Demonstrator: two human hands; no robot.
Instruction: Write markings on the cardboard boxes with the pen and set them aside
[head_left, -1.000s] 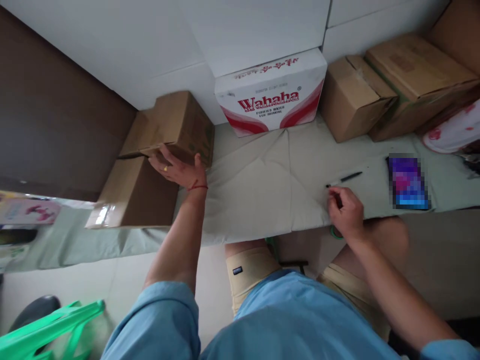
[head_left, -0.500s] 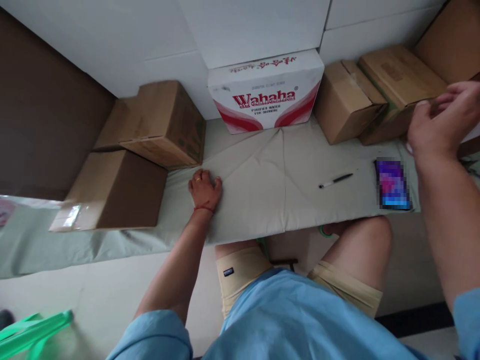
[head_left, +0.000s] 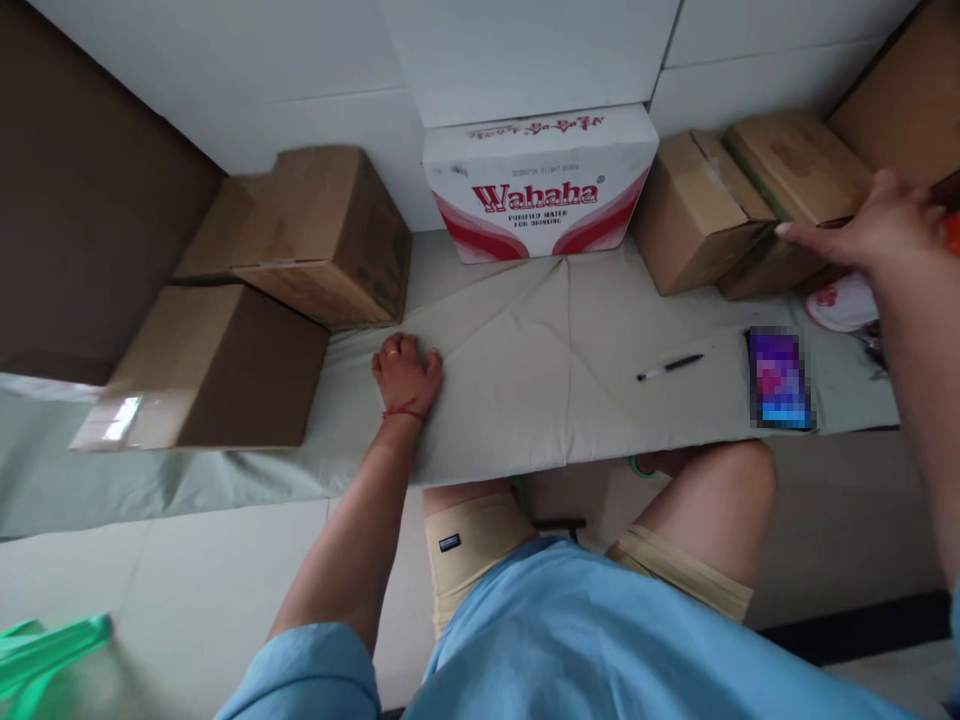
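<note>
Cardboard boxes (head_left: 795, 160) stand right of the white carton (head_left: 540, 190); there our right hand (head_left: 885, 235) hovers, grip spread, contact unclear. Our left hand (head_left: 409, 378), thumb apart, rests front-left of the carton. Hurried sweeping could jostle the boxes.

Right hand (head_left: 889, 225) blurred at the fingers!
Whether it touches the large carton (head_left: 795, 150), hard to say; phone (head_left: 778, 380) screen pixelated, green frame (head_left: 60, 650) cut off left.

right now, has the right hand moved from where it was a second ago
Yes. Judged against the pen, which it was beside, the right hand has gone to the right and farther back, beyond the phone.
</note>
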